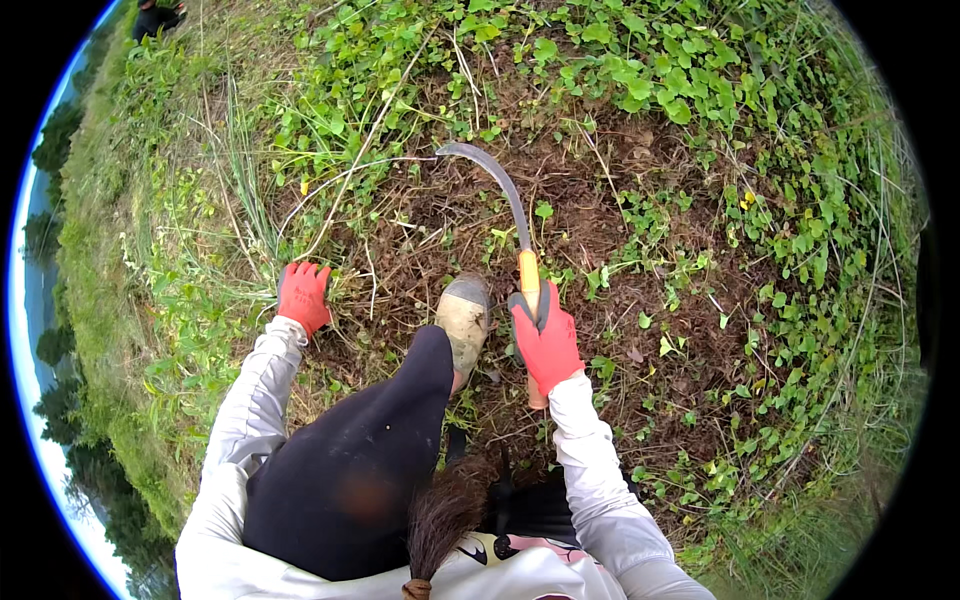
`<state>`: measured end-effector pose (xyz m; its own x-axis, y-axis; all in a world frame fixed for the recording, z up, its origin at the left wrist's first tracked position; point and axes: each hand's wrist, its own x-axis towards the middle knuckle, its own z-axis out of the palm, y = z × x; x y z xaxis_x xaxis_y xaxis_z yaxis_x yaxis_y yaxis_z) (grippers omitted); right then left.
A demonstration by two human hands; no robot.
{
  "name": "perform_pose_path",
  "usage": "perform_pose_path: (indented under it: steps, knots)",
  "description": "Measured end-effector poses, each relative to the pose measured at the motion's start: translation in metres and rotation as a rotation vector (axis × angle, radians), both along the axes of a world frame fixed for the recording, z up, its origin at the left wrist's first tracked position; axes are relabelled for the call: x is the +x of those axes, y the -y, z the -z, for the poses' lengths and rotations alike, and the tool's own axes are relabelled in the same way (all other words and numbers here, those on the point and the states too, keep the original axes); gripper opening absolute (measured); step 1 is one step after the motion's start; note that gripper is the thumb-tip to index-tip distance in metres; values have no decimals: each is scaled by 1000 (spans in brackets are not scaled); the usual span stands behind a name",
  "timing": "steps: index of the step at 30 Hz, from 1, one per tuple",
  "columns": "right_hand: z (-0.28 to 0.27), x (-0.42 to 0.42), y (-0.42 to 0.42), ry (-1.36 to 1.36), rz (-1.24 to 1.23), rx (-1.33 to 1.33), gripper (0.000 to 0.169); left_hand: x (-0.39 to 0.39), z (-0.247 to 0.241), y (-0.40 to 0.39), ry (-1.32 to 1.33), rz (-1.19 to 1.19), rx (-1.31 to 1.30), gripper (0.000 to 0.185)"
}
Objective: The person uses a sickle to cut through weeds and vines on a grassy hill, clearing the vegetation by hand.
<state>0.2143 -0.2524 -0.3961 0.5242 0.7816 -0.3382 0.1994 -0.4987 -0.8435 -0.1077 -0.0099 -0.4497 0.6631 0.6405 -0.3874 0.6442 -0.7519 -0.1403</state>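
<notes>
My right hand, in a red and grey work glove, grips the handle of a sickle. Its curved, toothed-looking blade points up and to the left over brown soil and cut stems. At the left, my left hand, in a matching red glove, is at a clump of grass and weeds; its fingers are curled, but whether stems are inside them cannot be told. Between the hands stands my tan shoe with a grey toe, on the ground.
Leafy green plants cover the ground ahead and to the right. A long dry stalk lies ahead of my left hand. The grassy slope falls away at the left towards trees. Another person in dark clothes is at the far upper left.
</notes>
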Motion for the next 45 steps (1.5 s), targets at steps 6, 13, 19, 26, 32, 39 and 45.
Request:
perform_pose_path:
  steps: [6,13,19,26,32,39,45]
  knots:
    - [31,14,-95,147,-50,-94,46,78,-34,-14,110,168,105,69]
    - [51,-4,-135,103,-391,-352,70,161,-33,-62,-33,372,234,76]
    - [35,-41,-98,-160,-220,-232,69,180,-15,-86,-12,346,253,69]
    - [33,-34,-116,-156,-300,-313,61,169,-20,-102,-35,332,295,69]
    - [51,-25,-125,-279,-294,-293,68,202,-27,-108,-186,241,134,71]
    - [22,-66,-101,-237,-161,-229,65,143,-30,-97,-45,230,144,49]
    - [58,-48,-132,-241,-225,-235,48,93,-16,-100,9,168,131,50]
